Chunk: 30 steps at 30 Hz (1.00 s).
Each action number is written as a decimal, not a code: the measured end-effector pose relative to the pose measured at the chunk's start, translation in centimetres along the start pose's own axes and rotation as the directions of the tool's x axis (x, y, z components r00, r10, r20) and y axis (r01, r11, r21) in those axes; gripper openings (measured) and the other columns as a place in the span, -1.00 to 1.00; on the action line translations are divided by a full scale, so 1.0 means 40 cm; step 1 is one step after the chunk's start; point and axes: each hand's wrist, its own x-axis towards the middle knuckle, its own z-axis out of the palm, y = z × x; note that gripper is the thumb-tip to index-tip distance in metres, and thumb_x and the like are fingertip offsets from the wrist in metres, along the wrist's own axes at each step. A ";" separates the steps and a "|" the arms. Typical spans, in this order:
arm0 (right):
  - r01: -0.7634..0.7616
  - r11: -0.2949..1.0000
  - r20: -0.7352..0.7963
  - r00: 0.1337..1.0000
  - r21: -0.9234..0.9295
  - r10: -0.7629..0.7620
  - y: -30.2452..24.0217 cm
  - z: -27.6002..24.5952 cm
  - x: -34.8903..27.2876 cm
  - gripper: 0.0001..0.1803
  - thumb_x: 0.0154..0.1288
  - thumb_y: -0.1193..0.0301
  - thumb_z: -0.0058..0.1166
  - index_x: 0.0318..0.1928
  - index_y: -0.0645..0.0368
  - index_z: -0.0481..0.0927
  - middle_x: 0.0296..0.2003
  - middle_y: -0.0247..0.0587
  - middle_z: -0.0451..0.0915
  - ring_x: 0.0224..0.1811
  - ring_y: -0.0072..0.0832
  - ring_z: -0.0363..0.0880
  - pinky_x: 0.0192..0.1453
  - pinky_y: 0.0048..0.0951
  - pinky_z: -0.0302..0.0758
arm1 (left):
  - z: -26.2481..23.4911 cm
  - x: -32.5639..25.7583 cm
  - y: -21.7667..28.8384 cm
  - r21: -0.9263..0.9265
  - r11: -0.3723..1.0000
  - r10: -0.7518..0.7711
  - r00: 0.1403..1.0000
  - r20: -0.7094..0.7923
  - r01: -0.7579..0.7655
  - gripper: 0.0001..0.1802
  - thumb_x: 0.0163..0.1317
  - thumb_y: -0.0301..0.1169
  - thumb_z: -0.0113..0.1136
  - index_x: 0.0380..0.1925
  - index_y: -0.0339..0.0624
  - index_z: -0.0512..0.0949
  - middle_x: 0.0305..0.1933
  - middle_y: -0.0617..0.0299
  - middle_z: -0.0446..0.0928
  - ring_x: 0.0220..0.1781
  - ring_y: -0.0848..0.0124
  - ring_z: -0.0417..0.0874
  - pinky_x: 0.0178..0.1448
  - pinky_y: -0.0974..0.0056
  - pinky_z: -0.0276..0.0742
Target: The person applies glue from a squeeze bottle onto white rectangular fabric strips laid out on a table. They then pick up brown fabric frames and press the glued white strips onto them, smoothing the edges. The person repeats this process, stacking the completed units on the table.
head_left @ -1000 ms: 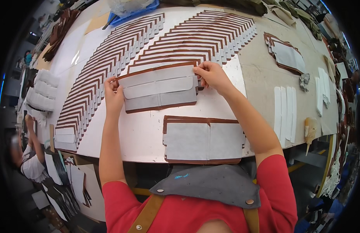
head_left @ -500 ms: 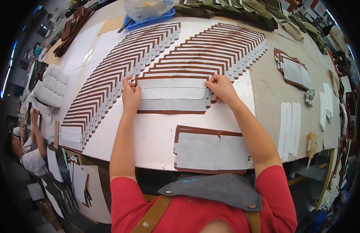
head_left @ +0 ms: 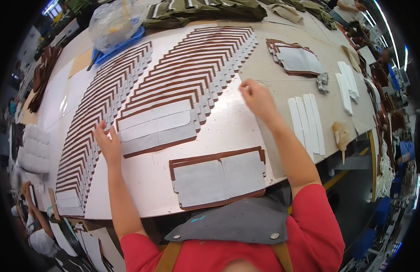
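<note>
A flat brown-edged panel with a grey-white lining (head_left: 162, 137) lies at the front of an overlapping row, with a white strip (head_left: 155, 120) across its upper part. Beside its left edge is my left hand (head_left: 109, 144), open, thumb and fingers apart. My right hand (head_left: 260, 103) hovers over the table to the right of the panels, fingers loosely curled, a small gap at the thumb, nothing visible in it. Near the table's front edge rests a stack of similar panels (head_left: 219, 179) with a crease down the middle.
A second overlapping row of panels (head_left: 90, 122) runs along the left. White strips (head_left: 305, 120) and a glue bottle (head_left: 341, 136) lie at right, below another panel stack (head_left: 298, 59). A blue tray (head_left: 115, 52) with a plastic bag stands far left. Another person's arm (head_left: 33, 204) shows at left.
Both hands have let go of the front panel; the right one has moved away to the right. The view has shifted, so the table's contents appear farther left.
</note>
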 end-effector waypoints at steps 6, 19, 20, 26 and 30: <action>-0.255 0.779 -0.136 0.967 -0.572 0.217 0.266 -0.213 -0.106 -0.83 0.19 0.38 0.01 -0.33 0.26 0.53 -0.25 0.08 0.55 -0.26 -0.01 0.57 -0.20 -0.11 0.51 | -0.006 0.013 0.177 -0.147 0.988 0.057 0.992 0.115 -0.040 -0.69 0.27 -0.43 0.04 0.01 -0.20 0.41 -0.10 0.19 0.37 -0.13 0.38 0.40 -0.01 0.26 0.35; -0.298 0.938 -0.103 0.942 0.178 0.319 0.105 -0.249 -0.073 -0.91 0.21 0.53 -0.03 -0.30 0.29 0.50 -0.43 -0.20 0.55 -0.61 -0.53 0.52 -0.57 -0.51 0.46 | -0.050 -0.094 0.380 -0.346 0.924 0.282 0.901 0.331 -0.162 -0.75 0.17 -0.53 0.09 -0.12 -0.24 0.45 -0.10 0.10 0.41 -0.12 0.27 0.45 0.02 0.24 0.39; -0.185 0.910 -0.178 0.947 0.371 0.266 0.061 -0.260 -0.082 -0.90 0.24 0.51 -0.03 -0.28 0.29 0.48 -0.45 -0.25 0.53 -0.65 -0.61 0.48 -0.63 -0.57 0.41 | -0.056 -0.113 0.403 -0.383 0.914 0.288 0.880 0.379 -0.134 -0.74 0.16 -0.53 0.11 -0.12 -0.25 0.45 -0.10 0.10 0.41 -0.13 0.27 0.45 0.01 0.25 0.40; 0.125 0.398 -0.180 0.979 0.909 0.101 -0.143 -0.216 -0.128 -0.88 0.28 0.52 -0.18 -0.21 0.28 0.39 -0.36 -0.14 0.54 -0.60 -0.56 0.50 -0.54 -0.55 0.49 | -0.023 -0.220 0.479 -0.530 0.620 0.145 0.579 0.803 0.579 -0.62 0.27 -0.40 0.09 0.08 -0.26 0.35 0.12 0.08 0.37 0.05 0.32 0.48 0.14 0.28 0.39; -0.005 0.126 -0.013 0.990 0.992 0.142 -0.199 -0.151 -0.175 -0.86 0.30 0.50 -0.28 -0.22 0.23 0.37 -0.34 -0.14 0.52 -0.52 -0.53 0.55 -0.42 -0.47 0.58 | -0.008 -0.242 0.495 -0.500 0.233 0.034 0.507 0.862 0.834 -0.40 0.29 -0.22 0.11 0.24 -0.24 0.19 0.28 -0.04 0.27 0.18 0.24 0.45 0.21 0.22 0.38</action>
